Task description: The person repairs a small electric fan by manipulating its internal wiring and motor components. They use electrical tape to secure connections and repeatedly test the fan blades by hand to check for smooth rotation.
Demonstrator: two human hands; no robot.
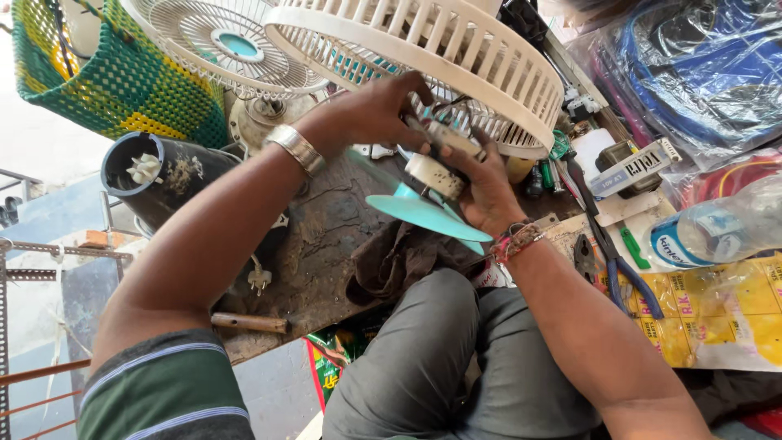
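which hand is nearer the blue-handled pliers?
Right. The right hand grips the fan motor just up-left of the blue-handled pliers on the bench; the left hand is farther off, up by the white fan guard.

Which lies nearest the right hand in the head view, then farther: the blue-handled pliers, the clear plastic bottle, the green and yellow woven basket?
1. Blue-handled pliers: on the bench just right of the right hand.
2. Clear plastic bottle: farther right, lying on its side.
3. Green and yellow woven basket: far upper left corner.
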